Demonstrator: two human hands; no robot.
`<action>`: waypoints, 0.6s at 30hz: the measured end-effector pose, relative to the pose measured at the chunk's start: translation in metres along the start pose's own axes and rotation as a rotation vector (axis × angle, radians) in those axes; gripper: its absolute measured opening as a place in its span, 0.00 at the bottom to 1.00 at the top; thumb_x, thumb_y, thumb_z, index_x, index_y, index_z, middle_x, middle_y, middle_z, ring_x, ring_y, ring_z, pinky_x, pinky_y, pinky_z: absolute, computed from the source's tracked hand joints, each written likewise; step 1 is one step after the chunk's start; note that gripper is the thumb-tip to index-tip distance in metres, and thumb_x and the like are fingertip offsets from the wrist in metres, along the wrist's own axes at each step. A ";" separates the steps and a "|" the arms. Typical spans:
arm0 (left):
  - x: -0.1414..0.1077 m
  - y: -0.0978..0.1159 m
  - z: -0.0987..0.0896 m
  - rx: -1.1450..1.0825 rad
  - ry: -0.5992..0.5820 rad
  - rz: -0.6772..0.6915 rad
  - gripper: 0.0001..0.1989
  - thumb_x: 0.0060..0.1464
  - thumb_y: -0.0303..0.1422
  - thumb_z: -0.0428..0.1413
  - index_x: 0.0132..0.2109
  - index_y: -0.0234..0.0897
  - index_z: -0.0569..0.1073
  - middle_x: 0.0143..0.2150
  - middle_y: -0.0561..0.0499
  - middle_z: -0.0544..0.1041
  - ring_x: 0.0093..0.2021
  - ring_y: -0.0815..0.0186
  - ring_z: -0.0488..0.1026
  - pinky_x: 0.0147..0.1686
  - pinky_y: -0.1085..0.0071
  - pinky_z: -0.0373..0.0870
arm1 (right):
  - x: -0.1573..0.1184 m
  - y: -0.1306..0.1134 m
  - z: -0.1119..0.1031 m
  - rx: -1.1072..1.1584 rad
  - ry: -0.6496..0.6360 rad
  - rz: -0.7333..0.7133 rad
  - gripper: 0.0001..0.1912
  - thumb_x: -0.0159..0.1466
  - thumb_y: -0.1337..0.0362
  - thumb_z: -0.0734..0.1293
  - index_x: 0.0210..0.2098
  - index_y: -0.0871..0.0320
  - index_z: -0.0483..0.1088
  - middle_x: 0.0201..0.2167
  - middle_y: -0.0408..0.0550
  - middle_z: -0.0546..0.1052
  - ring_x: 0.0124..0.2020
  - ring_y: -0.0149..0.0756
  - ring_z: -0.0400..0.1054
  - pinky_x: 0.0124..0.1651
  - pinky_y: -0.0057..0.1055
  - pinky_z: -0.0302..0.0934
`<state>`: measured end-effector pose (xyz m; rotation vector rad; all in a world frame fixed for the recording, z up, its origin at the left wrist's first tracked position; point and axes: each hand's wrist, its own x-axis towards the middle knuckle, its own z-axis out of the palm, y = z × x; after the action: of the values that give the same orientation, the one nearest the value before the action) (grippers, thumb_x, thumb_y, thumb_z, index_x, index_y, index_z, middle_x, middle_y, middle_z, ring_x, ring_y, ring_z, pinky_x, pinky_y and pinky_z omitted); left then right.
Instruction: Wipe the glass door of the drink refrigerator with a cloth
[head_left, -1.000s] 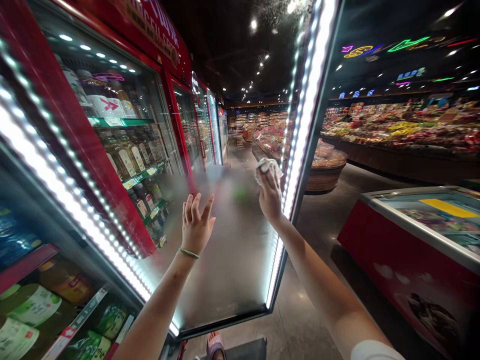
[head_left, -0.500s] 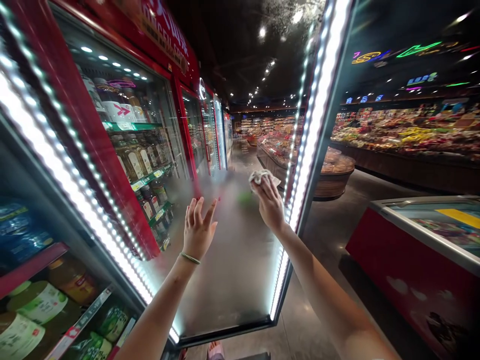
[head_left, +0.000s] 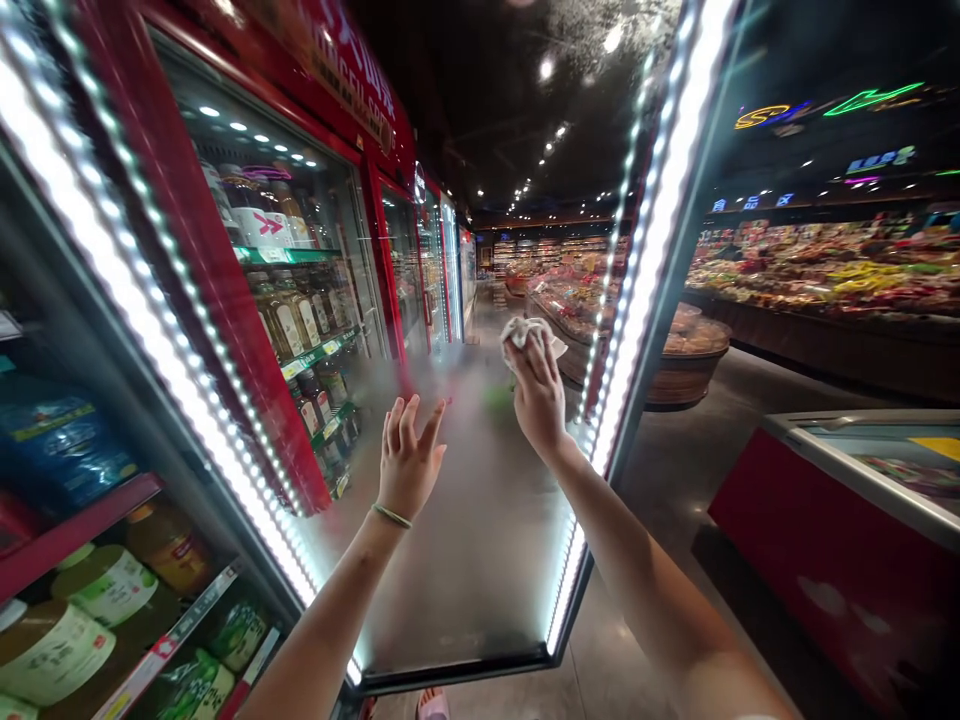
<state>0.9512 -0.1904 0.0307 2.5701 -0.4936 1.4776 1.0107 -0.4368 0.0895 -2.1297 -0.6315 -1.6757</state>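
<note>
Press crumpled white cloth, held under bare right hand, flat against fogged, light-edged glass door, at two o'clock from empty, loosely spread left hand; overlap strokes toward six o'clock.

Wipe, just off centre toward 1 o'clock: crumpled, matt, cloth-like. Door pane, 6 o'clock: smooth glass, fogged. Cooler frame, 10 o'clock: glossy. Round stand, 3 o'clock: wood-look. Chest freezer, 4 o'clock: smooth side, metallic-looking rim. Bottles, 8 o'clock: shiny, plastic-looking.
</note>
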 end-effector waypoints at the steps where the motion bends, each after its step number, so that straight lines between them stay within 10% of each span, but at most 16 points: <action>1: 0.000 -0.001 -0.001 0.003 -0.003 -0.004 0.45 0.57 0.27 0.65 0.76 0.48 0.55 0.71 0.35 0.62 0.76 0.39 0.55 0.70 0.38 0.63 | 0.001 -0.002 0.001 0.008 -0.041 -0.043 0.31 0.75 0.74 0.55 0.73 0.44 0.61 0.72 0.46 0.67 0.78 0.44 0.47 0.77 0.52 0.55; 18: -0.001 -0.016 -0.012 0.020 0.012 -0.022 0.46 0.58 0.28 0.65 0.77 0.47 0.53 0.72 0.33 0.61 0.76 0.38 0.54 0.70 0.39 0.62 | 0.023 -0.030 0.011 0.031 -0.010 -0.032 0.31 0.75 0.74 0.55 0.73 0.44 0.61 0.72 0.45 0.67 0.78 0.44 0.47 0.77 0.52 0.55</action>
<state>0.9465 -0.1722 0.0369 2.5722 -0.4494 1.4969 1.0079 -0.4024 0.1097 -2.1182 -0.6933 -1.6622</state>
